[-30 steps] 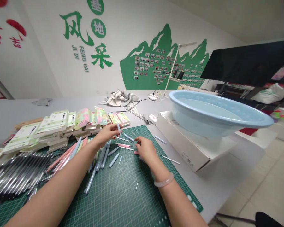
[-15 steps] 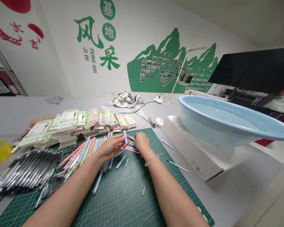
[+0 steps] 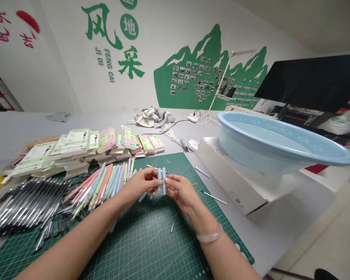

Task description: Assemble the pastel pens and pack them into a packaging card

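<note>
My left hand pinches a light blue pen barrel upright between thumb and fingers. Right beside it, my right hand grips a second light blue pen piece, also upright. The two pieces stand side by side, close together; whether they touch I cannot tell. Both hands hover over the green cutting mat. Behind the fingers, a thin white rod and other blue parts lie partly hidden. A row of pastel pens rests left of my left hand.
Clear-barrelled black pens spread at the left, below stacked pen boxes. To the right are a loose blue barrel, a thin refill and a white box bearing a blue basin. Cloths lie behind.
My right hand has come up from the parts on the mat with a blue piece and turned toward my left hand. The view has shifted slightly.
</note>
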Tool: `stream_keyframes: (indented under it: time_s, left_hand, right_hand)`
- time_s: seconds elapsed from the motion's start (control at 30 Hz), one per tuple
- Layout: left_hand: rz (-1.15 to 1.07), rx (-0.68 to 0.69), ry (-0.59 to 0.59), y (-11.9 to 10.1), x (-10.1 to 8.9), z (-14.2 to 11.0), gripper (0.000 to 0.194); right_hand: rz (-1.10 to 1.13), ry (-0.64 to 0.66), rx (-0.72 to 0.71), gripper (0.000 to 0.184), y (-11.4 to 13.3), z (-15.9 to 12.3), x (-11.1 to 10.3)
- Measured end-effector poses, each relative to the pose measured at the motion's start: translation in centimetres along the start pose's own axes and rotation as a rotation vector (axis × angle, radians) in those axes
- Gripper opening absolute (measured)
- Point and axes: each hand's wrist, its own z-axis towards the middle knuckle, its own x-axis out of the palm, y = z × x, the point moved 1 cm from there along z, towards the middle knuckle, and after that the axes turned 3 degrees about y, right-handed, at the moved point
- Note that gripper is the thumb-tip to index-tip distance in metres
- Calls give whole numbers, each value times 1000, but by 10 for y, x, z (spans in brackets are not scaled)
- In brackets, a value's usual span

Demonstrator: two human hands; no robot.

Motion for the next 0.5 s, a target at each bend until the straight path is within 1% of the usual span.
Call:
stream_keyframes:
  time_s: [0.13,0.2,0.27,0.37,0.43,0.5]
  left_hand:
    - [43,-11,21,2,4,-3,22]
    - [125,-40,34,4,2,-5,22]
    - [346,-102,67,6,1,-11,20]
    - [862,-173,101,10,7,-27,17]
    - [1134,-195,62,14,17,-39,16]
    - [1295,-223,14,17,27,-48,15]
  right_hand:
    - [6,-8,-14,29,-3,-5,-1]
    - [12,-35,0,27,-3,-6,-6]
    - [25,-93,-11,23,-1,-7,-13]
    - [64,-187,-55,18,3,-8,-24]
    - [70,-196,-72,18,4,-7,-29]
    - [52,-164,-103,19,4,-6,-31]
